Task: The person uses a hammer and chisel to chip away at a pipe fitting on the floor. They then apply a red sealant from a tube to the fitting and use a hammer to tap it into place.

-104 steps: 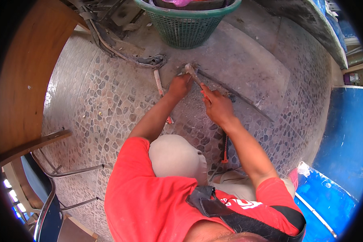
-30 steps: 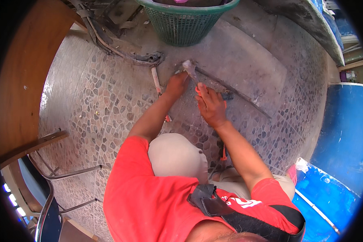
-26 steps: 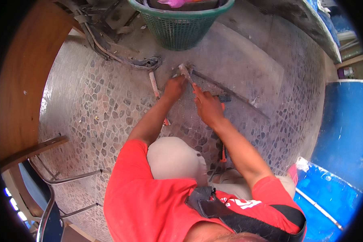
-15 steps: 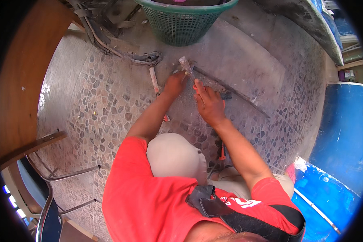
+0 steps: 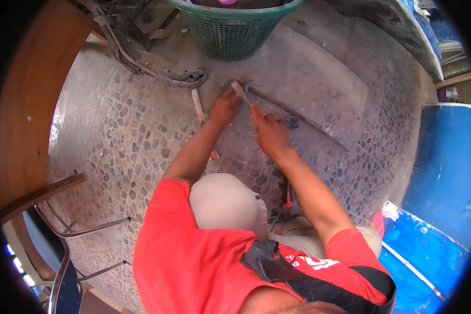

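My right hand (image 5: 270, 133) is closed around the handle of a hammer (image 5: 242, 94), whose worn head lies right by the fingertips of my left hand (image 5: 225, 108). The fingers of my left hand are bent together low over the floor, and what they pinch is hidden by the hand and the hammer head. From beside the hammer head, a long dark metal bar (image 5: 303, 119) slants across the floor to the right. Left of my left wrist lies a tool with a pale shaft and red handle (image 5: 198, 104), partly covered by my forearm.
A green plastic basket (image 5: 233, 34) stands beyond my hands. Dark bent scrap (image 5: 188, 77) reaches in from the far left. An orange-handled tool (image 5: 288, 196) lies near my knee. Blue drums (image 5: 445, 167) stand at the right, and a metal-legged chair (image 5: 63, 251) at the left.
The hammer head has come down slightly toward my left fingertips, and my right hand has turned with the handle. My left hand stays in about the same place.
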A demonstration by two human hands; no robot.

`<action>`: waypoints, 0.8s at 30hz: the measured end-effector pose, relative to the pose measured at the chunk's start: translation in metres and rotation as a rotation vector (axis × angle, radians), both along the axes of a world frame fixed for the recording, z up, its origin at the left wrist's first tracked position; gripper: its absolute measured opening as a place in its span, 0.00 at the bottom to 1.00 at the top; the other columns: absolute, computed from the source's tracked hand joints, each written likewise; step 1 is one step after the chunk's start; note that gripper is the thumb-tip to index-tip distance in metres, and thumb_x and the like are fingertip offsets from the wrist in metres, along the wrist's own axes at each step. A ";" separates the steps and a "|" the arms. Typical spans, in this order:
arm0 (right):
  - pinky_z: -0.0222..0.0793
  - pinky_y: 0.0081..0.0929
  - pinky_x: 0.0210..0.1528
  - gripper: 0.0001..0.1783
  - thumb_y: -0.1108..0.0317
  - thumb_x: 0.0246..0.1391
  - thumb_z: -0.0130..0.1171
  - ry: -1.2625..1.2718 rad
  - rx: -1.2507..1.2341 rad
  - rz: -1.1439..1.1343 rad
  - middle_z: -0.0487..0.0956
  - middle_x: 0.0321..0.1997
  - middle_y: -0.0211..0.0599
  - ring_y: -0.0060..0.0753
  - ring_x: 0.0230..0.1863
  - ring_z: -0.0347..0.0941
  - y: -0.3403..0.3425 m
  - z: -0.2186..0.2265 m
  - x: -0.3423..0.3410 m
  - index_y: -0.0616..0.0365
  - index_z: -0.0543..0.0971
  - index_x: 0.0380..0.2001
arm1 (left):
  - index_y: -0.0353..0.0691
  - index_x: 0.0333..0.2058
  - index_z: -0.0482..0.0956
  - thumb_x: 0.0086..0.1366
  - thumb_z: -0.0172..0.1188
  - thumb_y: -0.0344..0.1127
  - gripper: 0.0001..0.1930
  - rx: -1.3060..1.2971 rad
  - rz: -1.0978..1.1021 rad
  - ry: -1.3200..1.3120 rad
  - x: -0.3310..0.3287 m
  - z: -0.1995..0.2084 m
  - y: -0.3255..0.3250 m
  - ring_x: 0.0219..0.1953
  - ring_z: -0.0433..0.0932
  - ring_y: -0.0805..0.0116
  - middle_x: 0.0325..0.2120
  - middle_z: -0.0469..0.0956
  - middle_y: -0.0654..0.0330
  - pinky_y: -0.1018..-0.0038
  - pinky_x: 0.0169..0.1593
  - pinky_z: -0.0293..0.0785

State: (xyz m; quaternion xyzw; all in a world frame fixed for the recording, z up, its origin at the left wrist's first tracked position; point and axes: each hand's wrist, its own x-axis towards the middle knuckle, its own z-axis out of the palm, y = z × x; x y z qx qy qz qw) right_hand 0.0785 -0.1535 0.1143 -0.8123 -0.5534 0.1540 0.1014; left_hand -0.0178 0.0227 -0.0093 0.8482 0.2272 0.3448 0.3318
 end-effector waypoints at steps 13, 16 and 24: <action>0.74 0.45 0.52 0.36 0.65 0.60 0.60 0.296 0.116 -0.445 0.79 0.54 0.53 0.59 0.51 0.79 -0.055 -0.030 0.004 0.49 0.63 0.71 | 0.37 0.51 0.81 0.60 0.70 0.34 0.20 -0.122 0.045 0.008 0.007 -0.001 -0.001 0.42 0.83 0.48 0.42 0.83 0.47 0.64 0.46 0.79; 0.74 0.48 0.51 0.36 0.65 0.60 0.60 0.366 0.036 -0.427 0.80 0.51 0.55 0.61 0.50 0.78 -0.066 -0.036 -0.009 0.51 0.63 0.70 | 0.38 0.55 0.79 0.59 0.71 0.33 0.24 -0.195 0.094 0.093 0.009 -0.008 -0.004 0.41 0.84 0.49 0.41 0.84 0.46 0.64 0.45 0.79; 0.74 0.49 0.52 0.37 0.63 0.58 0.61 0.391 -0.183 -0.421 0.80 0.51 0.60 0.60 0.50 0.78 -0.077 -0.080 -0.045 0.53 0.63 0.70 | 0.38 0.59 0.76 0.61 0.67 0.30 0.26 -0.209 0.085 0.071 -0.003 -0.006 -0.005 0.39 0.86 0.56 0.39 0.84 0.46 0.67 0.42 0.79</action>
